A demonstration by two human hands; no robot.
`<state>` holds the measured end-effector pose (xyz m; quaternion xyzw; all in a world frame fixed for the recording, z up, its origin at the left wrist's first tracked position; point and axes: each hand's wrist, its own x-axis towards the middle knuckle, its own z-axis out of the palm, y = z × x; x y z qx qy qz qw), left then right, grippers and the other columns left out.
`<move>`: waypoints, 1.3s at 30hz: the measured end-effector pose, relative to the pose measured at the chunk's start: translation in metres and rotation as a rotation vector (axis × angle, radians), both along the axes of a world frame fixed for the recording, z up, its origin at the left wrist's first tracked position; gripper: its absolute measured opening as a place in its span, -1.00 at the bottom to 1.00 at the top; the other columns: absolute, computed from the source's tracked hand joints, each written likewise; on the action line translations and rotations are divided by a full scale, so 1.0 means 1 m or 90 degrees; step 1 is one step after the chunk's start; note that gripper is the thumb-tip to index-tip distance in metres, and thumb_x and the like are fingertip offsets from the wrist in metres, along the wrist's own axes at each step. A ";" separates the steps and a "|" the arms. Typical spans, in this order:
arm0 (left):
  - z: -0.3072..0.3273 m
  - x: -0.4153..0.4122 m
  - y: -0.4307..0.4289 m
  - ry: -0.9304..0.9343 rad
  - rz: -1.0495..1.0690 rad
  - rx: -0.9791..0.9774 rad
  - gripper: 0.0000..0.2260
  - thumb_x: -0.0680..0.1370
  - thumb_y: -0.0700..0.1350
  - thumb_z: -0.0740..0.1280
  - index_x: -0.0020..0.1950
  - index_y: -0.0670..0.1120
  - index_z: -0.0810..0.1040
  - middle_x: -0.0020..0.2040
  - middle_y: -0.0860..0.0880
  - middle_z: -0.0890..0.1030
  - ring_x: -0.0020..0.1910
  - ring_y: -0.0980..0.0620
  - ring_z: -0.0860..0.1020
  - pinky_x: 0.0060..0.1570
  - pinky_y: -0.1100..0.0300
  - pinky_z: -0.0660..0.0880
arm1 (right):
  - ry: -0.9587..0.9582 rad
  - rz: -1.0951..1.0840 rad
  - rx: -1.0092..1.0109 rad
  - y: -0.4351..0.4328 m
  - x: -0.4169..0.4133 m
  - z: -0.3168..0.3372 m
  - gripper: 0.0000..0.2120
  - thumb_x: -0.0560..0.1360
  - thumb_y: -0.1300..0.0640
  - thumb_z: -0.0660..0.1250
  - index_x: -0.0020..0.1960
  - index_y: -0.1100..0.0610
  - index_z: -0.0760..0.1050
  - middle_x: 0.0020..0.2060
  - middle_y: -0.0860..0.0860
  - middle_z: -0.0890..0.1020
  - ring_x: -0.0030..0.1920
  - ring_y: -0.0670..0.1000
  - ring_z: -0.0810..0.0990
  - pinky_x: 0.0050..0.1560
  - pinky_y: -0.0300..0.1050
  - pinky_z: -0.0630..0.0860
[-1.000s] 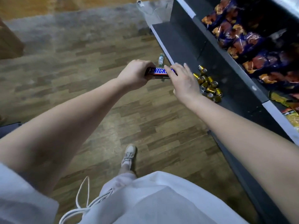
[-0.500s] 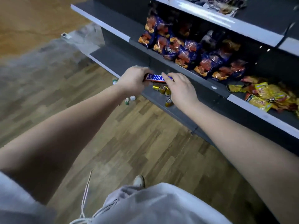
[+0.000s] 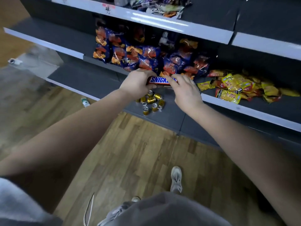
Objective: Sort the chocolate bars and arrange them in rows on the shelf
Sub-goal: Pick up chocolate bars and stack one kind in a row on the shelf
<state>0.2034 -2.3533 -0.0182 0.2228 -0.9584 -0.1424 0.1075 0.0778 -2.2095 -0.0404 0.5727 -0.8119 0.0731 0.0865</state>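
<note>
The shelf unit (image 3: 171,26) runs from nine o'clock round to three, dark decks with white front edges. On its top deck, at twelve o'clock, lies an unsorted heap of chocolate bars (image 3: 159,5); I judge the rows belong up there. One deck down, blue snack bags (image 3: 146,57) crowd the space just beyond the hands, and yellow packets (image 3: 232,85) sprawl at two o'clock. Gold cans (image 3: 151,101) stand and lie jumbled on the lowest deck, directly under the hands.

At centre my view shows the left hand (image 3: 135,85) curled round the left end of a Snickers bar (image 3: 160,80). The right hand (image 3: 185,92) lays its fingers over the right end, thumb hidden, which I read as a pinch. The bar hangs level in the air before the middle deck, touching no shelf.

Going up, it could clip the top deck's front edge and drop among the cans. The heap could also swallow it if it is set down carelessly.

A small bottle (image 3: 85,101) lies on the floor at nine o'clock.
</note>
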 end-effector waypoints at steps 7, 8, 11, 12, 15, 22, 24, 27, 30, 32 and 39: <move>0.027 -0.126 -0.002 0.065 0.019 0.001 -0.63 0.48 -0.08 0.40 0.26 -0.07 0.46 0.09 -0.11 0.60 0.18 -0.09 0.43 0.10 0.03 0.44 | -0.004 -0.005 -0.074 -0.008 -0.132 0.021 -0.40 0.43 0.37 0.29 0.43 0.14 0.27 0.26 0.14 0.44 0.28 0.18 0.36 0.35 0.04 0.23; 0.032 -0.141 -0.002 0.085 0.020 -0.002 -0.64 0.47 -0.09 0.40 0.25 -0.09 0.46 0.08 -0.12 0.59 0.20 -0.09 0.41 0.09 0.05 0.42 | -0.002 -0.003 -0.090 -0.010 -0.148 0.026 -0.43 0.43 0.35 0.29 0.42 0.14 0.30 0.24 0.13 0.46 0.26 0.18 0.38 0.33 0.04 0.26; 0.044 -0.181 -0.005 0.125 0.023 0.001 -0.66 0.47 -0.12 0.39 0.21 -0.13 0.47 0.05 -0.12 0.59 0.20 -0.12 0.38 0.03 0.09 0.37 | 0.013 0.007 -0.119 -0.018 -0.192 0.038 -0.45 0.42 0.34 0.32 0.39 0.13 0.35 0.20 0.11 0.49 0.23 0.17 0.41 0.29 0.03 0.29; 0.046 -0.192 -0.006 0.131 0.026 0.006 -0.67 0.47 -0.13 0.38 0.21 -0.13 0.47 0.04 -0.12 0.59 0.18 -0.12 0.38 0.01 0.09 0.36 | 0.018 0.008 -0.127 -0.021 -0.204 0.041 -0.46 0.41 0.34 0.34 0.37 0.13 0.37 0.18 0.12 0.51 0.22 0.18 0.42 0.27 0.04 0.32; 0.048 -0.221 -0.014 0.129 0.018 0.023 -0.68 0.48 -0.11 0.38 0.21 -0.13 0.47 0.02 -0.14 0.58 0.16 -0.11 0.39 0.02 0.09 0.37 | 0.063 0.014 -0.170 -0.030 -0.234 0.040 -0.56 0.37 0.25 0.44 0.24 0.15 0.50 0.03 0.11 0.59 0.06 0.19 0.54 0.12 0.02 0.47; 0.052 -0.278 -0.059 0.159 -0.014 0.028 -0.70 0.45 -0.16 0.36 0.16 -0.17 0.49 0.03 -0.12 0.61 0.11 -0.12 0.43 -0.02 0.20 0.30 | 0.111 -0.007 -0.199 -0.069 -0.284 0.048 -0.63 0.43 0.18 0.39 0.23 0.20 0.50 0.00 0.13 0.59 0.01 0.21 0.54 0.07 0.06 0.47; 0.055 -0.293 -0.076 0.170 -0.019 0.034 -0.72 0.44 -0.17 0.37 0.13 -0.18 0.50 0.01 -0.12 0.61 0.08 -0.13 0.46 -0.04 0.18 0.32 | 0.069 -0.032 -0.181 -0.085 -0.291 0.054 -0.62 0.46 0.19 0.31 0.27 0.20 0.47 0.06 0.14 0.56 0.08 0.22 0.50 0.12 0.09 0.42; 0.054 -0.312 -0.105 0.144 -0.056 0.040 -0.73 0.43 -0.18 0.40 0.10 -0.18 0.51 -0.02 -0.14 0.61 0.01 -0.12 0.52 -0.05 0.20 0.33 | 0.008 -0.059 -0.164 -0.107 -0.304 0.053 -0.66 0.50 0.20 0.24 0.27 0.18 0.48 0.09 0.13 0.55 0.14 0.19 0.46 0.17 0.05 0.34; 0.054 -0.329 -0.134 0.080 -0.095 0.067 -0.72 0.43 -0.15 0.42 0.11 -0.15 0.50 -0.05 -0.13 0.61 -0.08 -0.06 0.54 -0.14 0.23 0.36 | -0.116 -0.118 -0.178 -0.130 -0.316 0.057 -0.70 0.52 0.24 0.21 0.21 0.14 0.54 0.08 0.09 0.57 0.13 0.14 0.45 0.20 -0.06 0.35; 0.057 -0.340 -0.154 0.063 -0.110 0.075 -0.72 0.43 -0.15 0.43 0.11 -0.13 0.50 -0.05 -0.12 0.60 -0.06 -0.05 0.54 -0.11 0.20 0.39 | -0.162 -0.140 -0.150 -0.145 -0.324 0.066 -0.71 0.52 0.22 0.22 0.20 0.10 0.55 0.10 0.06 0.57 0.13 0.08 0.46 0.21 -0.10 0.37; 0.062 -0.377 -0.202 0.052 -0.169 0.028 -0.77 0.44 -0.11 0.43 0.05 -0.12 0.51 -0.06 -0.13 0.62 -0.04 -0.10 0.56 -0.07 0.12 0.41 | -0.131 -0.209 -0.131 -0.176 -0.330 0.065 -0.66 0.51 0.13 0.30 0.29 0.11 0.47 0.15 0.05 0.53 0.17 0.06 0.44 0.21 -0.13 0.35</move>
